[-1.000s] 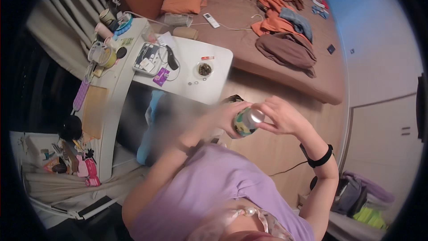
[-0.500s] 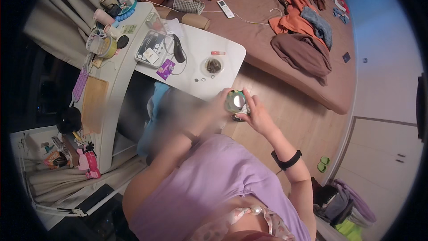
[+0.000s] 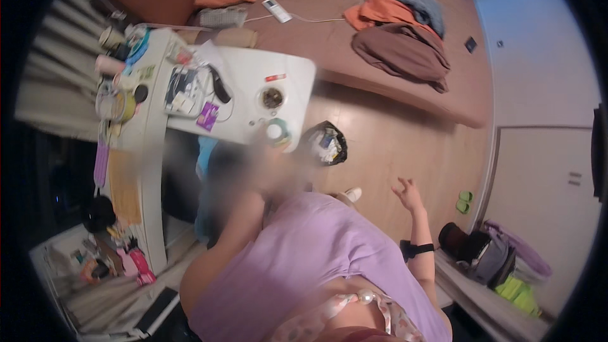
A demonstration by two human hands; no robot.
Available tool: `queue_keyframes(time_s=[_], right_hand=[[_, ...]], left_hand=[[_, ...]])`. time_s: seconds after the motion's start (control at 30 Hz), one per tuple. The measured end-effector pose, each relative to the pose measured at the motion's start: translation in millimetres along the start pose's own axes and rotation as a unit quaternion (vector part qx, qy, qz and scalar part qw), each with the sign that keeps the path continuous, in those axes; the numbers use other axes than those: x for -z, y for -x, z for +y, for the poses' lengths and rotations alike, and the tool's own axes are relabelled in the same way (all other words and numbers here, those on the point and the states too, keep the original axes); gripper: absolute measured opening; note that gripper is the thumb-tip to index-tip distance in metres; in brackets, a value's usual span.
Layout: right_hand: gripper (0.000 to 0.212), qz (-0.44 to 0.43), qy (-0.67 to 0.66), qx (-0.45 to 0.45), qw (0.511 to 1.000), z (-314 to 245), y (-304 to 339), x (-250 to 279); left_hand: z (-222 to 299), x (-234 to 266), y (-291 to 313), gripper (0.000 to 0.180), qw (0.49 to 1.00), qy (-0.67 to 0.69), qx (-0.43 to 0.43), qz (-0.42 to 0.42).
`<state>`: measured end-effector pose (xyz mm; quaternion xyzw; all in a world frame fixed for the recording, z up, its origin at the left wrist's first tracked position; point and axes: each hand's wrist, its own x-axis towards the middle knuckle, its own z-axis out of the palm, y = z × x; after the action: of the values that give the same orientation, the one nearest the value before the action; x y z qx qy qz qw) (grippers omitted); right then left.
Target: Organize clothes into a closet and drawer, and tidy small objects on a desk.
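Over the near corner of the white table (image 3: pixel 240 66) is a round green container (image 3: pixel 277 132) with a pale disc at its middle. My left hand (image 3: pixel 271 156) is closed about its near side; a blur covers much of that hand and wrist. Whether the container rests on the tabletop I cannot tell. A clear round dish of dark bits (image 3: pixel 273 97) sits just beyond it, with small rings beside the dish. Off to the right, over the floor, my right hand (image 3: pixel 408 194) is empty with its fingers apart.
A black-lined waste bin (image 3: pixel 328 144) full of litter stands by the table's corner. The bed (image 3: pixel 316 44) with clothes (image 3: pixel 405 54) lies beyond. Bags (image 3: pixel 487 256) are at the lower right, near green slippers (image 3: pixel 465 202). A cluttered shelf (image 3: pixel 155 123) runs along the left.
My right hand has let go of the green container and moved right and down. My left hand has carried the container left to the table's corner. The view has shifted, and the waste bin now shows.
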<state>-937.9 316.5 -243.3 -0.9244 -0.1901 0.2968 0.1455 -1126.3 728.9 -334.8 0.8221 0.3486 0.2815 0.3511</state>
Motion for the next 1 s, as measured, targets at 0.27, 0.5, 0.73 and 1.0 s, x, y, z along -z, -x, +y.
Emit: queue_keyframes(time_s=[0.27, 0.5, 0.73, 1.0], right_hand=[[0.046, -0.062, -0.317, -0.354, 0.878, 221, 101, -55], [0.035, -0.026, -0.394, -0.462, 0.795, 408, 157, -44], [0.046, 0.013, -0.372, -0.352, 0.859, 550, 113, 97], [0.043, 0.181, -0.317, -0.080, 0.928, 603, -56, 322]], left_hand=[[-13, -23, 13, 0.088, 0.950, -0.150, 0.267, -0.059], [36, -92, 49, 0.041, 0.754, -0.169, 0.484, -0.411], [255, -321, 59, 0.048, 0.841, -0.288, 0.077, -0.452], [590, -525, 52, 0.060, 0.872, -0.070, -0.103, -0.473]])
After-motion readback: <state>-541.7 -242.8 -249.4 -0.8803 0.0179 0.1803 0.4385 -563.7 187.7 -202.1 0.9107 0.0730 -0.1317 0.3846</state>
